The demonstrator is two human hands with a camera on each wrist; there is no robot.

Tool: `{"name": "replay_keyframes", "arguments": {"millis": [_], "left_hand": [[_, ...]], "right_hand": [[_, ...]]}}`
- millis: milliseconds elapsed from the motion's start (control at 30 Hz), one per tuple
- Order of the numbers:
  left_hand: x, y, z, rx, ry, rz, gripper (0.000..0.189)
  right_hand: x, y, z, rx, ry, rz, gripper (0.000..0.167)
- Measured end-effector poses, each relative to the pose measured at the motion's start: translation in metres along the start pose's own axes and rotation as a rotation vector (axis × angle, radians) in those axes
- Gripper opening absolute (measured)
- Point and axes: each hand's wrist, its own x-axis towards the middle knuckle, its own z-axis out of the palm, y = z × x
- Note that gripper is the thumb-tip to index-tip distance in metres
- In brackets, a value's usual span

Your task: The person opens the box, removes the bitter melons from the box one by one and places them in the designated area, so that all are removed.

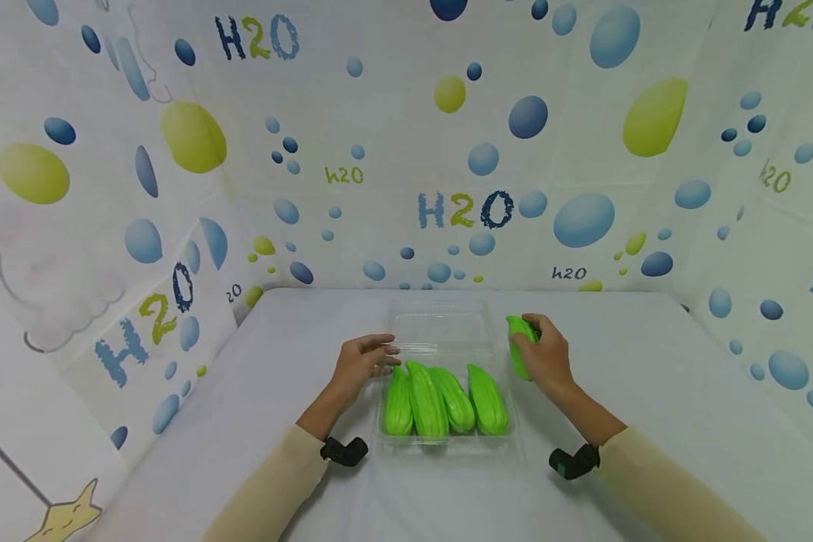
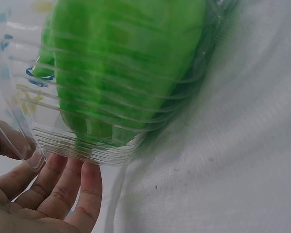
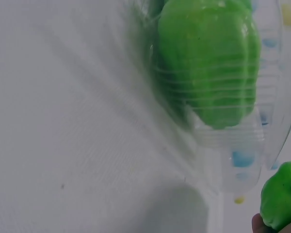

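Pinching the ribbed green gourd [image 1: 519, 361] in fingers of the right hand [image 1: 547, 357] beside the clear clamshell [image 1: 406, 439]; touching that with spread fingers of the left hand [image 1: 360, 370]. Probably handling light, firm, slick; favouring mid-body holding.

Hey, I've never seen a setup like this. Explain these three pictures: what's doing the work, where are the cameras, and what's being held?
There's no machine: a person works with bare hands. The wide picture comes from a head camera looking forward and down. The other two come from cameras on the wrists, where black devices show.

On the white table surface sits a clear plastic container, its lid open behind it, with four green vegetable-like pieces inside. The right hand holds a fifth piece beside it. The left hand is at the container's left edge.
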Motion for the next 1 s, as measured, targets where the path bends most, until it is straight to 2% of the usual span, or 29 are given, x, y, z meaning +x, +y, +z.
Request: {"name": "replay_keyframes", "arguments": {"millis": [233,367,800,1000], "left_hand": [[-0.001,0.002,0.001,0.010,0.011,0.018,0.040],[-0.001,0.001,0.001,0.008,0.012,-0.002,0.040],[0.001,0.003,0.002,0.014,-0.003,0.008,0.038],[-0.001,0.002,0.002,0.015,0.005,-0.003,0.038]], "right_hand": [[0.008,0.011,0.001,-0.006,-0.057,0.046,0.055],[0.011,0.021,0.004,-0.037,-0.092,0.073,0.054],[0.012,0.030,0.009,-0.094,-0.179,0.053,0.054],[0.010,0.032,0.010,-0.097,-0.183,0.060,0.053]]}}
